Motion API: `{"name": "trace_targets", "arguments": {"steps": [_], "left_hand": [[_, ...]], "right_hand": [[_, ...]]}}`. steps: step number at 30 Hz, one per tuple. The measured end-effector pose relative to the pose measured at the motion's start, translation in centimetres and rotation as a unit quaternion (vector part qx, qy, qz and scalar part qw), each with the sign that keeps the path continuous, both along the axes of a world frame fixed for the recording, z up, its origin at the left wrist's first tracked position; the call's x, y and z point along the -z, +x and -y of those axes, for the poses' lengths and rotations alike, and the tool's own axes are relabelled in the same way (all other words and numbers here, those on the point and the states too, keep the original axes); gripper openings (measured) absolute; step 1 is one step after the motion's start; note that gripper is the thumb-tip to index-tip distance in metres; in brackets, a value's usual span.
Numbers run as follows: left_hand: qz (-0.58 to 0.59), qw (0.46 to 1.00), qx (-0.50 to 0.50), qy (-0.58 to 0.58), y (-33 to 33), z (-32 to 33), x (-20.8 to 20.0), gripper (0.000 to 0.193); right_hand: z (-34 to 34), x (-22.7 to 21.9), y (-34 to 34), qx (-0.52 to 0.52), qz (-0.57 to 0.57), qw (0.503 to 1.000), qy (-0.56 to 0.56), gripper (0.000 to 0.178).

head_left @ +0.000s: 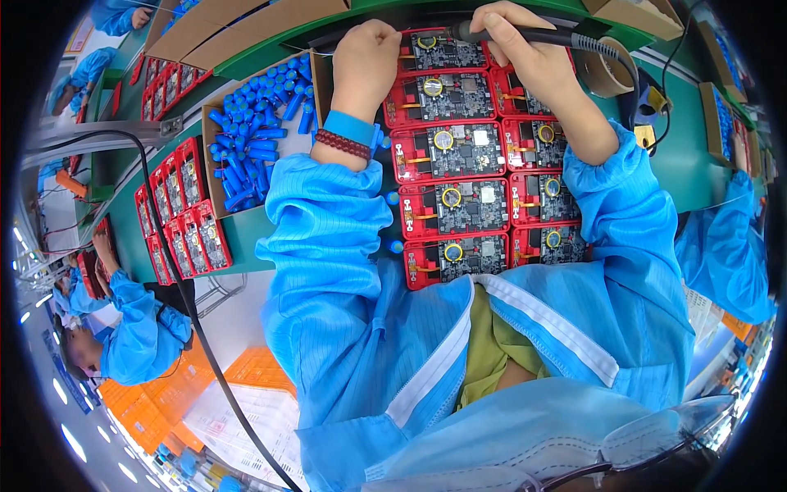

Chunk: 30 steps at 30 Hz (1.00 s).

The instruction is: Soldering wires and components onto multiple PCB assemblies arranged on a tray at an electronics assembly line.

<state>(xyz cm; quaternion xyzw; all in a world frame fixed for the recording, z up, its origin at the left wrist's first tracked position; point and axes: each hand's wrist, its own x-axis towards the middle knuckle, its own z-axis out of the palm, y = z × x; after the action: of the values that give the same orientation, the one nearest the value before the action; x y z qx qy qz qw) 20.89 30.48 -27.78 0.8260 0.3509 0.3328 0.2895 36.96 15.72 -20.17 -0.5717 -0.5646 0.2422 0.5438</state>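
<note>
My right hand (525,53) grips a soldering iron (545,36) by its black handle, above the far end of a block of red trays. Its tip is hard to make out against the dark edge behind. My left hand (366,66) is closed in a pinch at the upper left corner of the block; a thin wire (325,54) runs out beside it. Under and between my hands lies a circuit board (447,51) in a red tray. Several more red trays (449,152) sit in two columns toward me, each with a board and a round yellow-rimmed coin cell.
Left of my arm stands a cardboard box (211,168) of blue cylindrical batteries (250,139). Further left lie more red trays (197,238). A roll (605,70) stands at the right, beside the iron's cable. A black cable (176,271) crosses the left side. Co-workers (143,328) sit nearby.
</note>
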Motion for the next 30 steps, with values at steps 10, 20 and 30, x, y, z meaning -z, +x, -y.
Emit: {"name": "trace_targets", "arguments": {"steps": [10, 20, 30], "left_hand": [[-0.010, 1.000, -0.007, 0.024, 0.02, 0.20, -0.28, 0.017], [-0.022, 0.999, -0.010, 0.049, -0.07, -0.01, -0.11, 0.018], [-0.056, 0.994, 0.027, 0.093, -0.20, -0.28, -0.70, 0.017]], "right_hand": [[-0.15, 0.25, 0.00, -0.003, 0.023, 1.000, -0.008, 0.021], [-0.02, 0.25, 0.10, 0.003, 0.007, 1.000, 0.011, 0.021], [-0.09, 0.14, 0.13, 0.008, 0.027, 1.000, 0.003, 0.022]]}}
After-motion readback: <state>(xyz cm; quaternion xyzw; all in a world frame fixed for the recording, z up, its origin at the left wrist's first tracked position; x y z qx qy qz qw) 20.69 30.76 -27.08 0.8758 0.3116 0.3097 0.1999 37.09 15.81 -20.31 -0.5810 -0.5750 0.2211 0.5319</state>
